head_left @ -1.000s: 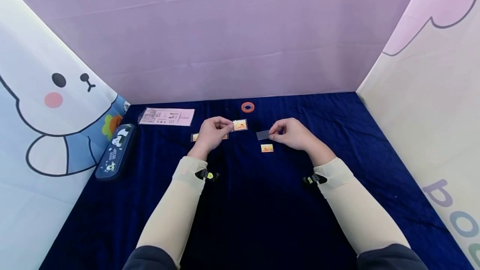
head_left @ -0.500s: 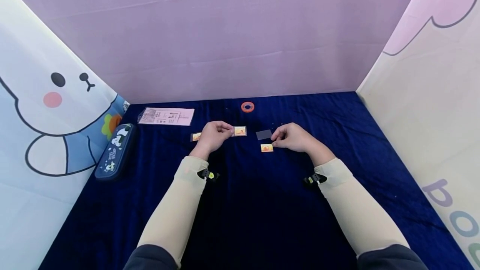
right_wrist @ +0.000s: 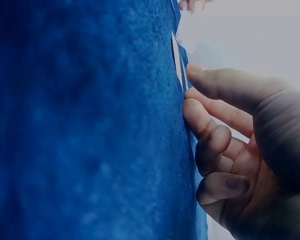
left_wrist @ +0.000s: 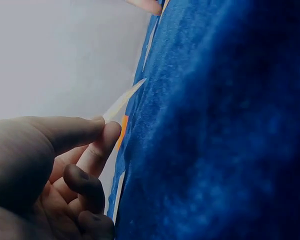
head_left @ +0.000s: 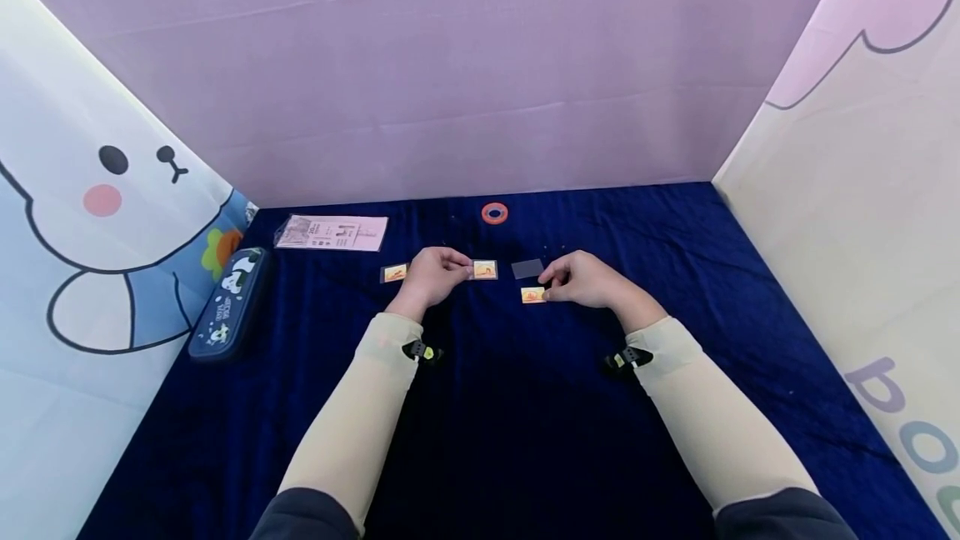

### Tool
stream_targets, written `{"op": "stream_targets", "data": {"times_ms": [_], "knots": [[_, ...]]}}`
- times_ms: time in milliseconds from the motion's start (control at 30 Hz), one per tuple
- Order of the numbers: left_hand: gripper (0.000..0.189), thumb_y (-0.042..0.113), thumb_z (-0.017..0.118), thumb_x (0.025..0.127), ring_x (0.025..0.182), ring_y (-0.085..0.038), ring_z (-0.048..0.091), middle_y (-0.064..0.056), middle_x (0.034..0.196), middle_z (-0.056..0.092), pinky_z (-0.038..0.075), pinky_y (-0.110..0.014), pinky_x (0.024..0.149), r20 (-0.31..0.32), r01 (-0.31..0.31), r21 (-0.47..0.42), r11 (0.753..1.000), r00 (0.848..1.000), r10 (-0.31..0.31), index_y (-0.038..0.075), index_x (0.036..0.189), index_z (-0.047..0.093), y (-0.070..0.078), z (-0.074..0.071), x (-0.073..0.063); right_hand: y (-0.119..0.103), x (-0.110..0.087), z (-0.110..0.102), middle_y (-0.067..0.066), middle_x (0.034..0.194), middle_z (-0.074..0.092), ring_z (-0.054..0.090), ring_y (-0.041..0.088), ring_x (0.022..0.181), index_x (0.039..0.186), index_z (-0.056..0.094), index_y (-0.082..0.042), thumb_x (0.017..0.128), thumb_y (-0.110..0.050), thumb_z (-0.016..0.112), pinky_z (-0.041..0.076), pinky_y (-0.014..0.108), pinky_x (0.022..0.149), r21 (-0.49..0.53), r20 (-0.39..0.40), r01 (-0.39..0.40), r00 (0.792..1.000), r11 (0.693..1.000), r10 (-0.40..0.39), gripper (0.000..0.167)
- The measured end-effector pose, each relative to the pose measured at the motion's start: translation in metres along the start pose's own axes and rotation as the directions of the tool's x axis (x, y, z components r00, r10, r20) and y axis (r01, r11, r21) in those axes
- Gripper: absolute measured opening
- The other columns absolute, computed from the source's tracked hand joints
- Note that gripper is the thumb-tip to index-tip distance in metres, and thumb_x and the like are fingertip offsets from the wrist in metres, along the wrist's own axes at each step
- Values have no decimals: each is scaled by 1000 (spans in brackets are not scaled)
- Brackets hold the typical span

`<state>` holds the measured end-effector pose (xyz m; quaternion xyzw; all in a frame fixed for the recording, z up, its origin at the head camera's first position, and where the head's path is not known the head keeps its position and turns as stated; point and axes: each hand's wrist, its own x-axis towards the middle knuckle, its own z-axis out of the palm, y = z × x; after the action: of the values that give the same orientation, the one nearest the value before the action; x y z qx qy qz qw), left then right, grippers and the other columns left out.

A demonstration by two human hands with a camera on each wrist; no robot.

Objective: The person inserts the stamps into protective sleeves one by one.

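Observation:
My left hand (head_left: 435, 277) pinches the left edge of a small yellow stamp-like card in a clear, dark-edged sleeve (head_left: 485, 270). In the left wrist view, this sleeved card (left_wrist: 124, 99) appears edge-on between thumb and forefinger, tilted close over the cloth. My right hand (head_left: 585, 280) has its fingertips at the right edge of a bare yellow card (head_left: 532, 296) with red print. In the right wrist view a gap shows between thumb and fingers, right by the card's edge (right_wrist: 177, 60). Just behind the bare card lies a transparent sleeve (head_left: 527, 269).
Another sleeved yellow card (head_left: 394, 273) lies left of my left hand. An orange tape roll (head_left: 494, 213) sits at the back. A pink printed sheet in a clear cover (head_left: 332, 233) and a blue panda pencil case (head_left: 230, 304) lie leftward. Fabric walls surround the blue cloth (head_left: 517, 423).
My left hand has moved slightly right and nearer with the sleeved card, uncovering the other one. My right hand has left the clear sleeve and come down to the bare card.

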<state>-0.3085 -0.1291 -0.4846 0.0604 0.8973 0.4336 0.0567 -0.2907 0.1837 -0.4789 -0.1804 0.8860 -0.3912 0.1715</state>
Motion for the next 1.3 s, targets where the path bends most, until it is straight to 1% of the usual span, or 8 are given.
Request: {"op": "stream_targets", "data": {"times_ms": [200, 433, 600, 767, 900, 1000, 1100, 1300], "knots": [[11, 29, 79, 96, 87, -18, 70, 4, 90, 76, 55, -41, 83, -20, 30, 52, 998, 999, -29, 19, 101, 79, 1, 1, -1, 3, 3, 3, 2, 85, 69, 54, 17, 64, 119, 78, -14, 95, -19, 80, 46, 34, 62, -15, -1, -21, 1000, 1000, 21, 25], [20, 28, 78, 97, 83, -19, 65, 1, 90, 72, 52, -39, 79, -34, 30, 83, 996, 999, -28, 15, 112, 77, 3, 0, -3, 2, 4, 5, 2, 82, 69, 55, 17, 64, 114, 79, -13, 91, -16, 84, 46, 33, 62, -22, -16, -28, 999, 999, 27, 23], [24, 28, 78, 97, 83, -20, 65, 1, 90, 70, 52, -39, 79, -37, 23, 81, 996, 999, -20, 13, 115, 76, 2, 0, -3, 0, 4, 6, 1, 80, 69, 54, 17, 65, 103, 80, -14, 89, -12, 85, 45, 33, 62, -10, -19, -34, 999, 999, 34, 15], [23, 29, 77, 97, 85, -21, 65, 0, 91, 70, 53, -41, 80, -33, 21, 80, 997, 999, -18, 14, 115, 76, 4, -2, -5, 0, 3, 4, 2, 82, 68, 59, 19, 74, 91, 75, -13, 84, -6, 87, 49, 34, 67, 4, -41, 0, 999, 1000, 1, 15], [23, 29, 78, 97, 85, -22, 65, 0, 91, 70, 53, -42, 80, -29, 12, 82, 997, 1000, -9, 14, 114, 76, 6, -2, -6, 4, 3, 2, 1, 80, 67, 59, 20, 75, 85, 72, -13, 85, -6, 86, 48, 34, 68, -7, -50, 36, 998, 999, -36, 15], [21, 30, 78, 96, 84, -21, 65, 1, 90, 71, 52, -41, 80, -33, -3, 96, 995, 999, 6, 15, 111, 77, 7, -2, -6, 6, 3, -1, 0, 80, 68, 58, 19, 74, 85, 74, -13, 89, -8, 84, 48, 34, 67, -11, -61, 58, 996, 998, -59, 12], [20, 31, 79, 96, 82, -20, 65, 2, 89, 71, 52, -40, 78, -32, -21, 111, 994, 999, 25, 16, 110, 77, 10, -1, -5, 7, 1, -7, 0, 83, 70, 58, 19, 73, 88, 76, -11, 91, -12, 83, 48, 33, 66, -11, -94, 58, 994, 998, -59, 8], [21, 28, 78, 96, 81, -19, 64, 3, 88, 70, 51, -40, 78, 2, -60, 131, 990, 998, 61, 15, 112, 77, 22, 3, -1, 8, -3, -21, 4, 88, 73, 61, 21, 70, 94, 78, -8, 93, -13, 80, 50, 33, 62, 24, -187, 30, 982, 999, -25, 5]]}}
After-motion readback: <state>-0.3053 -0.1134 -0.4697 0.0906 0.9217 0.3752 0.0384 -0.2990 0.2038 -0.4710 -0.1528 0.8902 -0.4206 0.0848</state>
